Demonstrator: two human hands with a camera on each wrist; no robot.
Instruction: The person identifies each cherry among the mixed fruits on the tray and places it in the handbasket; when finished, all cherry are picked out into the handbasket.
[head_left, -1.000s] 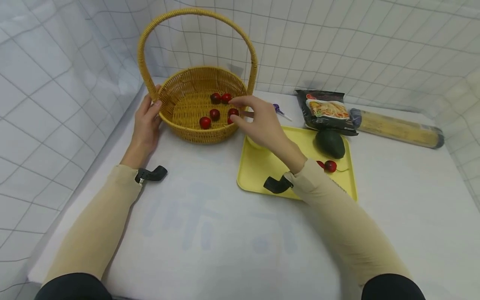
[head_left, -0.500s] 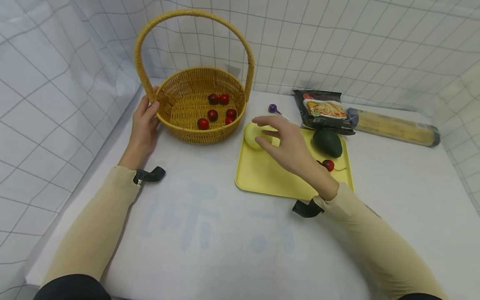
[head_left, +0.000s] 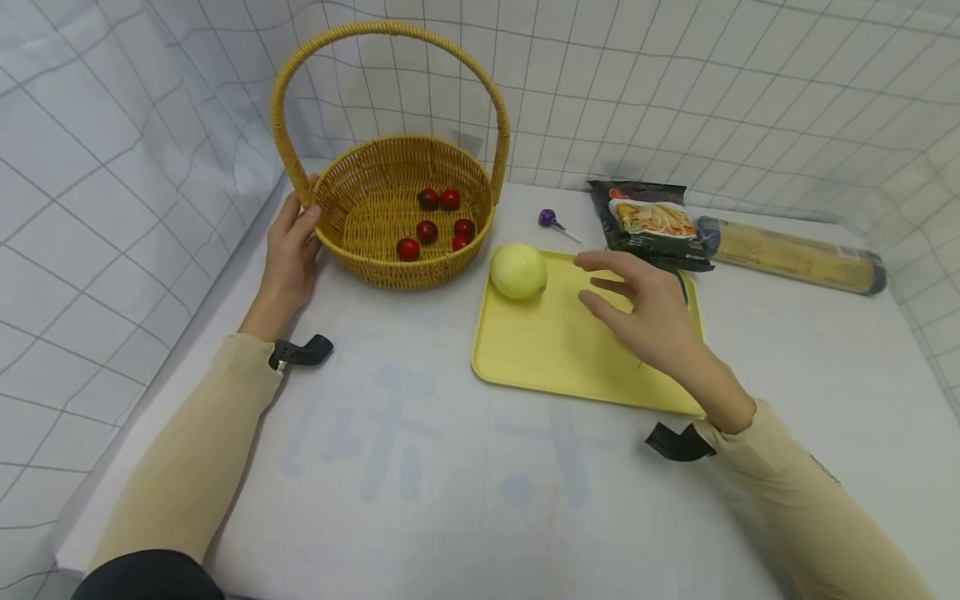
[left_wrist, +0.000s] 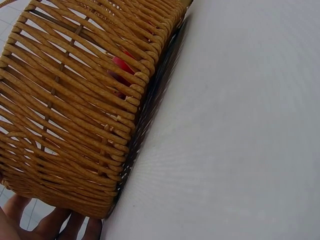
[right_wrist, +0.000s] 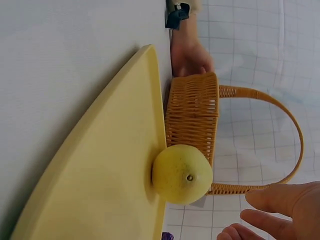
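At the left, my left hand [head_left: 291,246] grips the side of a wicker basket [head_left: 405,273], thumb at the rim; its fingers show beside the weave in the left wrist view. Several dark red cherries [head_left: 427,232] lie inside the basket. My right hand [head_left: 645,312] hovers over the right part of a yellow tray [head_left: 540,358], fingers spread and slightly bent, holding nothing. A round yellow-green fruit [head_left: 518,271] sits in the tray's back left corner. Behind the right hand, a dark green avocado [head_left: 670,267] is mostly hidden, and the cherries on the tray are covered.
A purple-wrapped lollipop [head_left: 547,218] lies behind the tray. Beside it stands a black noodle packet [head_left: 651,221], overlapping the tray's back edge in view. A long yellow packet of what looks like dried noodles [head_left: 795,257] lies at the back right. Gridded white sheeting forms the walls.
My right hand has drawn away from the basket, moving right and toward me over the tray, uncovering the yellow-green fruit and lollipop. The left hand still grips the basket.
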